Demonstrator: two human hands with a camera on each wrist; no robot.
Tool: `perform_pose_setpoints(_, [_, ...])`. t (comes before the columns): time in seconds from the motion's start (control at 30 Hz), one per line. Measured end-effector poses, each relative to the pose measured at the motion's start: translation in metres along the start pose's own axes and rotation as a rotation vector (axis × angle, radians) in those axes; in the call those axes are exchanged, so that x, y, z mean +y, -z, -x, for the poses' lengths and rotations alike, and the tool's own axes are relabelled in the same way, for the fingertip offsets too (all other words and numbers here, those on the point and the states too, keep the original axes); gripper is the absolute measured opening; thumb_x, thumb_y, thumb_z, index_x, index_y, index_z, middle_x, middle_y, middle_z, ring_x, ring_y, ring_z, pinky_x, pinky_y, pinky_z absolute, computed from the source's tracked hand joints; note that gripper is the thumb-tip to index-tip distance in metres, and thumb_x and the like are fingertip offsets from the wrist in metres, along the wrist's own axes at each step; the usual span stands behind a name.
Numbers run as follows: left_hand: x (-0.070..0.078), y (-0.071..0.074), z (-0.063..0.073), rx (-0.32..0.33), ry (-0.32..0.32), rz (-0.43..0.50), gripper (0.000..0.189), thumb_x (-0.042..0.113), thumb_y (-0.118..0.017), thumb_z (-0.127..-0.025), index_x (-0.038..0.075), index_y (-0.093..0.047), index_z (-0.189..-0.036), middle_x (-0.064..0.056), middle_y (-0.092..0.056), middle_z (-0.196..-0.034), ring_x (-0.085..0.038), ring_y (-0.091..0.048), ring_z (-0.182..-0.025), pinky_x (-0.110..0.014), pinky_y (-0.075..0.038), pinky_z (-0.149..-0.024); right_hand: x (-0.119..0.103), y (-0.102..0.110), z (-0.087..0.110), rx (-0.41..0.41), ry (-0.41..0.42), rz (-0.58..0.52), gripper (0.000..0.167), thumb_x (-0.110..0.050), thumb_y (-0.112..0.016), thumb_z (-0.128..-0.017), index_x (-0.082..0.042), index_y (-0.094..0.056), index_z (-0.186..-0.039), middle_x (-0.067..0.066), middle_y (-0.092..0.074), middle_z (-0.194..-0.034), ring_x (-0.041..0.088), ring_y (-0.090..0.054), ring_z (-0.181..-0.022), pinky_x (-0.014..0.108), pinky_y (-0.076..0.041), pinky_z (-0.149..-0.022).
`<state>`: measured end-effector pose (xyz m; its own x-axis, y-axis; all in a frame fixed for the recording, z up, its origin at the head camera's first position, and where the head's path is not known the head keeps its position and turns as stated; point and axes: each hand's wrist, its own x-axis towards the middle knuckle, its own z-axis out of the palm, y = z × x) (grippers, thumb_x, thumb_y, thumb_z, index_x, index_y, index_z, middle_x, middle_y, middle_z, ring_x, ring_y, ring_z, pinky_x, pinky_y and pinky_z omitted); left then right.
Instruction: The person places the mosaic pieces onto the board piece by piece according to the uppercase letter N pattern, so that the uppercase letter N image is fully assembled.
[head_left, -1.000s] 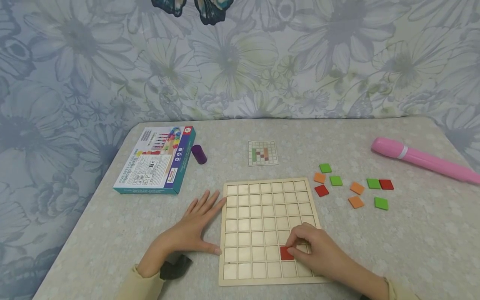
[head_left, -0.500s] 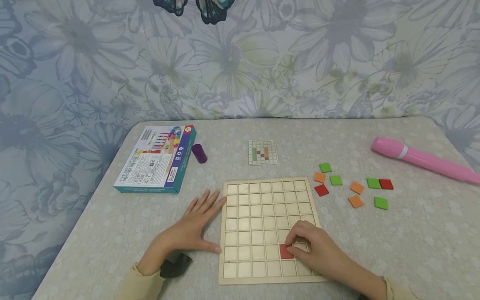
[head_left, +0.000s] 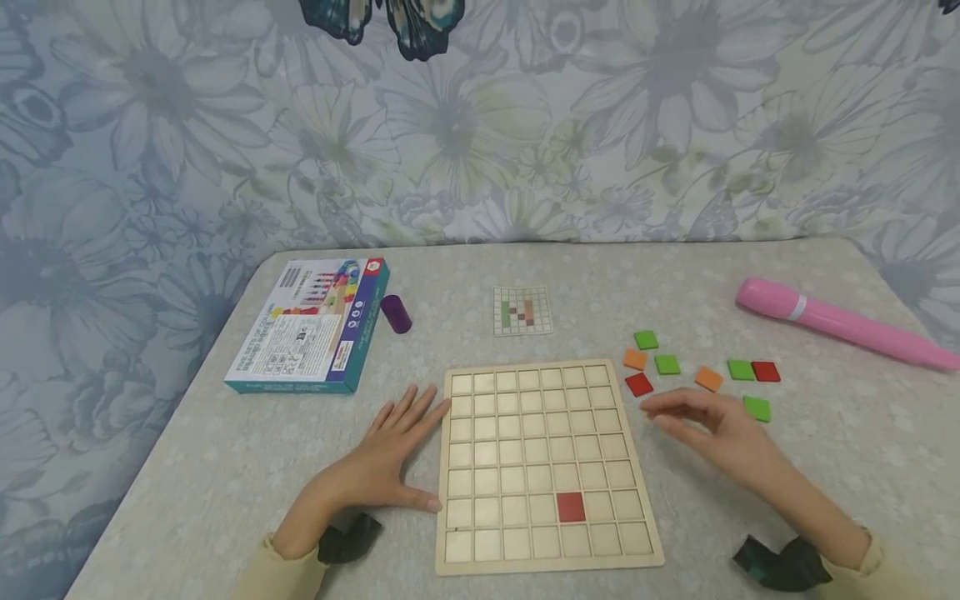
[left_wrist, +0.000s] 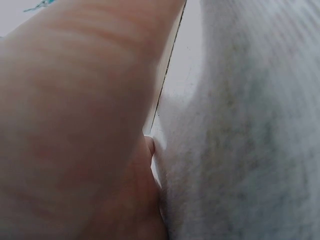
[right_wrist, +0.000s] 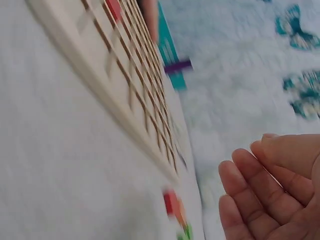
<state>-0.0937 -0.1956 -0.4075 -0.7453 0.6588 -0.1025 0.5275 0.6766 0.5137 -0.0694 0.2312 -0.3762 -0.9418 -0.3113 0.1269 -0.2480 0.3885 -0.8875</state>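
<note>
A wooden grid board [head_left: 545, 462] lies on the table with one red tile [head_left: 571, 507] seated in a cell near its lower right. My left hand [head_left: 390, 454] lies flat on the table, fingers straight, touching the board's left edge. My right hand [head_left: 712, 429] hovers open to the right of the board, fingers straight and pointing left, empty. Just beyond it lie loose square tiles: a red tile [head_left: 640, 384], an orange tile [head_left: 708, 378] and a green tile [head_left: 757, 407]. The right wrist view shows the board [right_wrist: 125, 85] blurred and my relaxed fingers [right_wrist: 255, 195].
A small pattern card [head_left: 522, 311] lies behind the board. A teal game box [head_left: 311, 325] and a purple cylinder [head_left: 395, 313] sit at the back left. A pink pen-like tube [head_left: 840, 322] lies at the far right. Flowered cloth hangs behind the table.
My right hand let go of the red tile in the board and moved up and right toward the loose tiles. The left hand stayed put.
</note>
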Motion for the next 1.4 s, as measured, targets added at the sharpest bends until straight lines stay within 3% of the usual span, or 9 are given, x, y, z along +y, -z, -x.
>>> perform_pose_setpoints(0.07, [0.000, -0.001, 0.001, 0.006, -0.001, 0.005, 0.116, 0.065, -0.072, -0.065, 0.015, -0.013, -0.152, -0.010, -0.002, -0.155, -0.032, 0.007, -0.139, -0.055, 0.002, -0.105, 0.011, 0.022, 0.000, 0.044, -0.028, -0.005, 0.024, -0.006, -0.059, -0.093, 0.002, -0.062, -0.115, 0.011, -0.066, -0.105, 0.011, -0.062, -0.096, 0.019, -0.047, -0.079])
perform_pose_setpoints(0.23, [-0.001, -0.003, 0.003, 0.018, -0.009, 0.020, 0.115, 0.064, -0.072, -0.066, 0.015, -0.013, -0.152, -0.011, -0.002, -0.155, -0.033, 0.007, -0.139, -0.056, 0.002, -0.105, 0.047, 0.071, 0.007, 0.183, -0.158, 0.006, 0.034, -0.015, -0.053, -0.097, 0.003, -0.054, -0.126, -0.002, -0.066, -0.109, 0.003, -0.060, -0.097, 0.013, -0.045, -0.076])
perform_pose_setpoints(0.4, [-0.004, -0.005, 0.004, 0.025, -0.025, 0.035, 0.113, 0.063, -0.072, -0.068, 0.017, -0.012, -0.152, -0.010, -0.002, -0.155, -0.033, 0.007, -0.139, -0.057, 0.002, -0.104, 0.077, 0.097, 0.018, 0.323, -0.287, -0.002, 0.042, -0.026, -0.054, -0.096, -0.002, -0.052, -0.131, -0.018, -0.061, -0.109, -0.007, -0.054, -0.098, 0.007, -0.040, -0.076])
perform_pose_setpoints(0.5, [-0.004, -0.006, 0.004, 0.025, -0.024, 0.036, 0.112, 0.063, -0.071, -0.068, 0.018, -0.012, -0.152, -0.010, -0.002, -0.155, -0.032, 0.007, -0.139, -0.057, 0.003, -0.104, 0.085, 0.100, 0.021, 0.346, -0.331, 0.013, 0.043, -0.028, -0.055, -0.095, -0.007, -0.052, -0.133, -0.022, -0.057, -0.111, -0.010, -0.048, -0.100, 0.005, -0.037, -0.075])
perform_pose_setpoints(0.7, [-0.002, -0.002, 0.003, 0.022, -0.020, 0.041, 0.112, 0.062, -0.073, -0.068, 0.017, -0.014, -0.152, -0.011, -0.003, -0.155, -0.033, 0.007, -0.139, -0.056, 0.002, -0.104, 0.090, 0.092, 0.020, 0.400, -0.306, 0.110, 0.043, -0.024, -0.060, -0.093, -0.003, -0.055, -0.130, -0.027, -0.056, -0.106, -0.011, -0.046, -0.099, 0.004, -0.036, -0.074])
perform_pose_setpoints(0.9, [0.000, 0.002, 0.000, 0.028, -0.036, 0.038, 0.111, 0.059, -0.074, -0.069, 0.012, -0.016, -0.151, -0.014, -0.004, -0.155, -0.036, 0.005, -0.138, -0.057, 0.002, -0.104, 0.095, 0.093, 0.018, 0.390, -0.349, 0.225, 0.045, -0.028, -0.062, -0.092, -0.005, -0.056, -0.129, -0.021, -0.055, -0.107, -0.011, -0.046, -0.093, 0.006, -0.036, -0.070])
perform_pose_setpoints(1.1, [0.000, 0.002, 0.001, 0.027, -0.043, 0.029, 0.109, 0.057, -0.074, -0.071, 0.009, -0.017, -0.150, -0.017, -0.006, -0.154, -0.038, 0.004, -0.138, -0.058, 0.001, -0.104, 0.097, 0.092, 0.017, 0.381, -0.319, 0.349, 0.044, -0.027, -0.064, -0.090, -0.001, -0.058, -0.125, -0.018, -0.055, -0.109, -0.012, -0.048, -0.085, 0.008, -0.037, -0.066])
perform_pose_setpoints(1.4, [0.001, 0.003, 0.001, 0.009, -0.019, 0.032, 0.110, 0.059, -0.073, -0.069, 0.011, -0.016, -0.151, -0.015, -0.005, -0.155, -0.036, 0.005, -0.138, -0.057, 0.002, -0.104, 0.097, 0.090, 0.019, 0.391, -0.314, 0.481, 0.036, -0.024, -0.067, -0.089, -0.001, -0.062, -0.116, 0.012, -0.060, -0.109, -0.014, -0.045, -0.073, 0.016, -0.037, -0.062])
